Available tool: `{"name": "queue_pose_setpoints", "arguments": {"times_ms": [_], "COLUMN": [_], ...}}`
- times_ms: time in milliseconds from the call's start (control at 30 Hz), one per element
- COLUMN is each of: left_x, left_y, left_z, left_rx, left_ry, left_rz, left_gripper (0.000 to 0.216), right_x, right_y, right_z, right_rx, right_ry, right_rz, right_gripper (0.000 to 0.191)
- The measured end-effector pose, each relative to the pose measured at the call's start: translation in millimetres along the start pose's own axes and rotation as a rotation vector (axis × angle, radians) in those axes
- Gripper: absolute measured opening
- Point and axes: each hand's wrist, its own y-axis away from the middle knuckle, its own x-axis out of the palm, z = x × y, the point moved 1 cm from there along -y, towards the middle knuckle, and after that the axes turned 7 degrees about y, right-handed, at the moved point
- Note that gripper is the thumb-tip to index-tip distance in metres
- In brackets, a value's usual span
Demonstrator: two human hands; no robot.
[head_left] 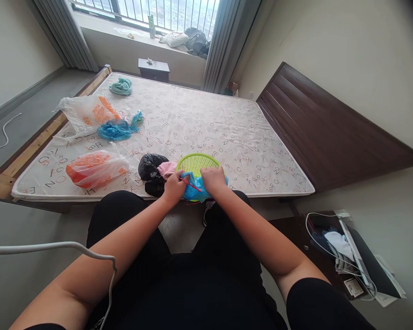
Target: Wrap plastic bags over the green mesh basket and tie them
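Note:
Both my hands meet at the near edge of the mattress (199, 123). My left hand (174, 185) and my right hand (212, 178) are both closed on a blue plastic bag (197, 191), with a thin red string (192, 184) stretched between them. Just behind the bag lies a lime-green round basket (196, 162). A pink cloth (166, 168) and a black plastic bag (150, 167) sit right beside my left hand.
On the mattress lie an orange bag (94, 168), a white bag with orange print (86, 112), a blue bag (119, 128) and a teal cloth (121, 85). A dark headboard (316, 133) stands at right. A side table with cables (337, 247) is at lower right.

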Motion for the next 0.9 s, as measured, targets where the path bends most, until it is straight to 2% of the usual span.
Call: {"name": "queue_pose_setpoints", "arguments": {"times_ms": [100,167,233,300,367,467,533,633,700,800,900], "left_x": [-6.4,-9.1,-12.6,-18.5,-27.1,-41.8,-48.6,-50.5,-47.7,-42.3,-39.5], "left_y": [-12.7,-18.6,-23.6,-29.4,-36.8,-48.9,-54.9,-58.1,-57.2,-53.6,-49.1], "left_z": [5.9,6.5,5.9,5.3,5.1,6.5,9.5,14.4,15.5,12.9,6.7], "left_rx": [-0.034,-0.028,-0.028,-0.029,0.013,0.102,0.048,-0.125,-0.185,-0.226,-0.266], "left_ry": [0.082,0.115,0.130,0.101,0.015,-0.142,-0.144,0.009,0.138,0.328,0.453], "left_rz": [-0.037,-0.053,-0.074,-0.076,-0.052,-0.006,0.028,0.032,0.021,0.113,0.249], "left_gripper": [0.029,0.027,0.024,0.022,0.020,0.020,0.019,0.015,0.018,0.028,0.033], "right_x": [3.0,10.5,21.9,34.9,46.6,57.5,60.0,59.9,59.0,59.7,64.9], "right_y": [4.0,5.0,4.9,3.8,2.0,-0.4,-0.9,-1.6,-4.5,-17.0,-38.0], "right_z": [-13.4,-22.7,-31.6,-40.0,-48.2,-60.6,-67.8,-73.1,-70.7,-57.6,-41.2], "right_rx": [-0.031,-0.129,-0.223,-0.244,-0.185,-0.044,0.037,0.122,0.121,-0.007,-0.154], "right_ry": [-0.162,-0.292,-0.367,-0.366,-0.309,-0.213,-0.179,-0.128,-0.095,-0.108,-0.139], "right_rz": [-0.113,-0.165,-0.181,-0.172,-0.135,-0.074,-0.071,-0.094,-0.119,-0.179,-0.156], "right_gripper": [0.032,0.033,0.038,0.047,0.051,0.044,0.041,0.039,0.037,0.039,0.057]}}
